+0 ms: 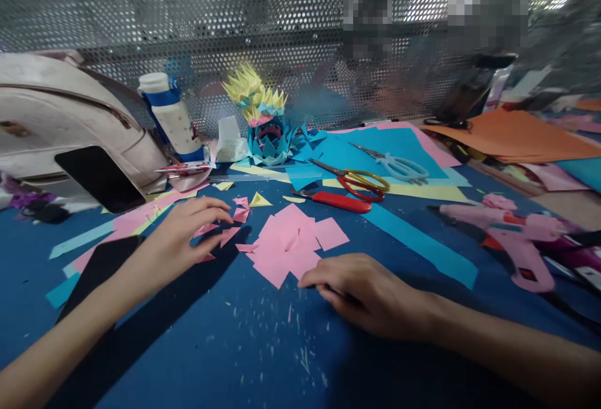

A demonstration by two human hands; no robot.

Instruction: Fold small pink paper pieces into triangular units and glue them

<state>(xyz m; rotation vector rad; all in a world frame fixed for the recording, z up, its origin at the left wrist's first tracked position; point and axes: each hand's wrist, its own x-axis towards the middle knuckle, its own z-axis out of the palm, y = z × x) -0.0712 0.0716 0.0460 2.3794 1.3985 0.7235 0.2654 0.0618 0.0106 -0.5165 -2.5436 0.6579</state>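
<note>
A loose pile of pink paper squares point(286, 240) lies in front of me on the blue table. My right hand point(370, 293) rests at the pile's lower right, its index fingertip touching or very near a paper edge. A gap shows between that finger and the thumb, with nothing visible in it. On the other side, my left hand point(188, 233) hovers with thumb and fingers apart. Beneath and beside its fingertips are small folded pink paper triangles point(229, 235), partly hidden by the hand. A yellow folded triangle point(260, 200) sits just beyond them.
Beyond the pile lie a red-handled cutter point(342, 201), red-and-yellow scissors point(364, 183) and light-blue scissors point(401, 168). A folded-paper model point(267, 136) stands behind. A pink glue gun point(521, 233) is at right; phones point(101, 177), a bottle point(171, 114) and a bag point(61, 114) are left.
</note>
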